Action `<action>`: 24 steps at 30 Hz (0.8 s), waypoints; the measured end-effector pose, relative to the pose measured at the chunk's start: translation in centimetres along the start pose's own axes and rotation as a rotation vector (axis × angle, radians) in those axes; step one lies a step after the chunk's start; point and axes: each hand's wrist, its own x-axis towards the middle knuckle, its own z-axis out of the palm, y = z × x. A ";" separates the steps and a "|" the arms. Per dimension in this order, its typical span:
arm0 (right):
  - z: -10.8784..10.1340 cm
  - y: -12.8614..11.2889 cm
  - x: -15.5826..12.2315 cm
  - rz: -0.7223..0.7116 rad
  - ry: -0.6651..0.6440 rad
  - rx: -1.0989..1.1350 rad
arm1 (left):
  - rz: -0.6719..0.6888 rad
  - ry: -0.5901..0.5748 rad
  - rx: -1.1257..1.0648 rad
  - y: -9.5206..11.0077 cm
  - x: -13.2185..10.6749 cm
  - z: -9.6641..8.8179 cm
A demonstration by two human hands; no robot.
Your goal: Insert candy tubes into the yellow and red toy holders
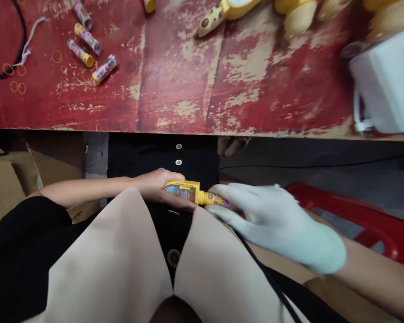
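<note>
In the head view my bare left hand (156,186) is closed around a yellow plastic toy body (185,192) with a colourful printed face. From the right, my right hand (256,208), in a white glove with a pale green cuff, grips a small printed tube (218,200) with a yellow end. The tube's yellow end meets the narrow neck of the toy body, and the two lie in one line above my lap. My gloved fingers cover much of the tube's far part.
Beyond my hands runs the edge of a worn red table (175,89). Several small tubes (105,69) and rubber bands (18,86) lie at its left. A yellow giraffe-like toy (229,11) and a white box-shaped object (387,80) are at the right. A red stool (350,215) stands below.
</note>
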 end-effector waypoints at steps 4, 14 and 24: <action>0.7 1.3 2.0 0.291 -0.138 0.347 | 0.037 0.245 0.451 -0.2 0.6 -0.5; -1.1 0.5 5.6 0.135 -0.132 0.039 | 0.093 0.146 0.510 0.6 -0.2 -6.1; -3.7 4.5 12.3 0.380 0.082 0.560 | 0.371 0.901 0.984 0.2 0.3 -10.0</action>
